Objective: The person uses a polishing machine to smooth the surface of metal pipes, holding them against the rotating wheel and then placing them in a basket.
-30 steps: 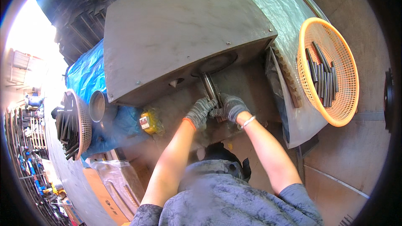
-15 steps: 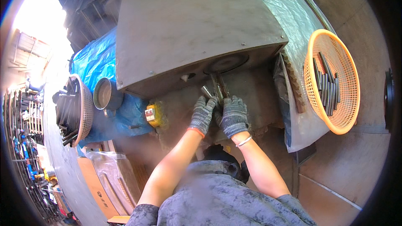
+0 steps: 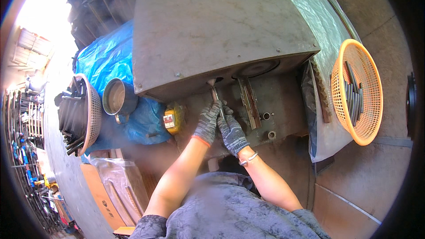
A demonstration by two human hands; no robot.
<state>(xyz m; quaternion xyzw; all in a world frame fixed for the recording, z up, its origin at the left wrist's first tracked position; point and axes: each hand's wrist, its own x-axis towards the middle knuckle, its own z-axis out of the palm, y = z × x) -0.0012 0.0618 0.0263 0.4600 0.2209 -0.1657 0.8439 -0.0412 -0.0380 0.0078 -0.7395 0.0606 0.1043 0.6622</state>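
Note:
Both my hands wear grey knit gloves and meet in front of a large grey metal machine housing (image 3: 221, 26). My left hand (image 3: 207, 123) is closed around a short shiny metal tube (image 3: 215, 94). The tube's far end meets a pale cone-shaped tip (image 3: 211, 81) at a hole in the housing front. Fingers of my right hand (image 3: 233, 136) close on the tube's near end. Just right of my hands, a metal guide channel (image 3: 249, 105) runs up to a round disc (image 3: 256, 68) in the housing.
An orange mesh basket (image 3: 379, 106) with several dark tubes stands at right. At left are a pale basket (image 3: 93, 115) full of dark tubes, a metal mug (image 3: 128, 99) on blue plastic, and a yellow packet (image 3: 176, 119). Two small ring-like pieces, one a metal ring (image 3: 271, 135), lie beside the channel.
Both hands have moved left from the guide channel to the cone-shaped tip, bringing the tube against it. The channel and small ring-like pieces are now uncovered. The view has shifted slightly.

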